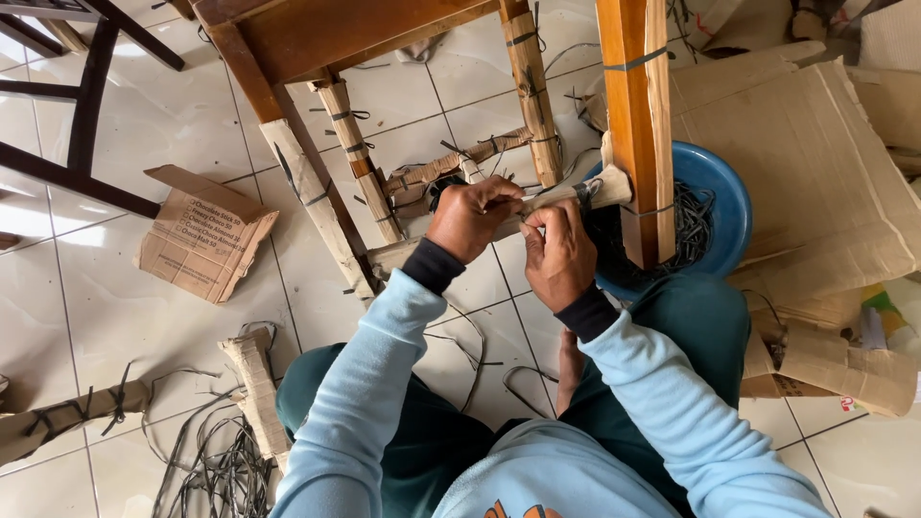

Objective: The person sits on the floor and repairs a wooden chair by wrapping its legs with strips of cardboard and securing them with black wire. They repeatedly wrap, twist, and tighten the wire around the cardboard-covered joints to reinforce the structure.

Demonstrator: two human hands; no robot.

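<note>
Both hands closed on cardboard-wrapped chair rung (537,200): your left hand (470,219) steadies it, right hand (559,251) pinches the wrap tight. Blue basin (721,197) of black straps sits right, within reach.

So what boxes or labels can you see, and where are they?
Torn cardboard piece: flat on the tiled floor at left, brown, with dark printed lines.
Big cardboard sheets: piled at right behind the blue bowl, plain brown.
Folded cardboard: lower right, brown, with a small red mark.
No screens or signs.
</note>
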